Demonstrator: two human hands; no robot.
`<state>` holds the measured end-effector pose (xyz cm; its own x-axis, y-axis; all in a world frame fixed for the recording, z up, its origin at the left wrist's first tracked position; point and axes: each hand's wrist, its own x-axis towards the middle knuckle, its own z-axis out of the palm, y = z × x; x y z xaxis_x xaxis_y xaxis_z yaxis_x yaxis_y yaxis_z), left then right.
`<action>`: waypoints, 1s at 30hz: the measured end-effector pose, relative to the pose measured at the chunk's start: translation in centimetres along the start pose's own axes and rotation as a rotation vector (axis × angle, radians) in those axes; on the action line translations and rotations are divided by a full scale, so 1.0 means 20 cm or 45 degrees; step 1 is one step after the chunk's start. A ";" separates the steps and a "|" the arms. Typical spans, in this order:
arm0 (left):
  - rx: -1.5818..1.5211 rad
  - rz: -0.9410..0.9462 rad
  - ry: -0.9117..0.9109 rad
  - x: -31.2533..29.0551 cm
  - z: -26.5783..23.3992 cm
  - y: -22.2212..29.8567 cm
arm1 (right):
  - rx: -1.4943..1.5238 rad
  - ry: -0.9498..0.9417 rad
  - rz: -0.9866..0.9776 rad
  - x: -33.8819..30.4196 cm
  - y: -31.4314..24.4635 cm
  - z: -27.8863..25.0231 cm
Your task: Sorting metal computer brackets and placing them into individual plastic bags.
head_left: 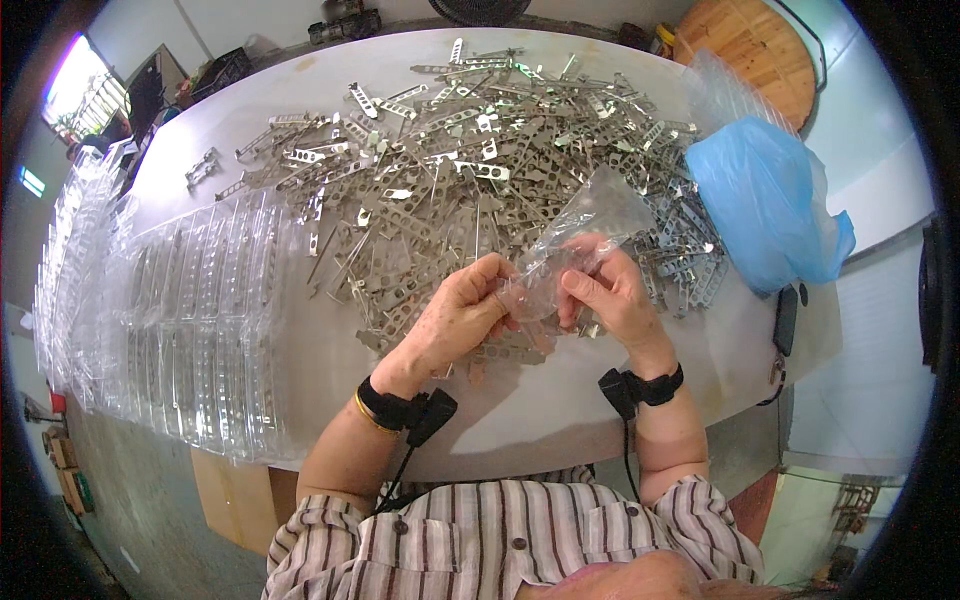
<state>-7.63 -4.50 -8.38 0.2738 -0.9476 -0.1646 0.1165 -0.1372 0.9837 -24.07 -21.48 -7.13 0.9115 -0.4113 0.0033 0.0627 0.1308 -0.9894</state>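
Observation:
Between my two hands is a clear plastic bag (603, 207), crumpled and held over the near part of the table. My left hand (462, 312) pinches one edge of it with thumb and fingers. My right hand (612, 295) grips the bag from the other side, its thumb bent over the film. Whether anything lies inside the bag I cannot tell. Just beyond and below the hands spreads a big loose heap of flat silver metal strips (400, 205) with punched round holes, some with thin rods.
Clear plastic trays (200, 330) holding metal strips are stacked at the left edge of the white table (335, 400). A blue plastic bag (760, 195) sits at the right, with more clear plastic (735, 85) behind it. A dark phone-like object (787, 320) lies near the right edge.

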 end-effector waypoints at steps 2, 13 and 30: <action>-0.006 0.019 -0.012 0.00 0.00 0.00 | -0.042 -0.008 0.039 0.00 -0.02 0.01; 0.025 0.146 -0.052 -0.02 0.04 0.02 | -0.052 -0.063 0.234 0.00 -0.05 0.06; 0.048 -0.042 0.052 0.00 0.05 -0.04 | -0.073 -0.142 0.297 0.01 -0.02 0.04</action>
<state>-8.68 -4.68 -9.18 0.3096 -0.9299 -0.1988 0.0904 -0.1794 0.9796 -23.59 -20.93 -6.67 0.9379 -0.2740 -0.2128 -0.1745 0.1576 -0.9720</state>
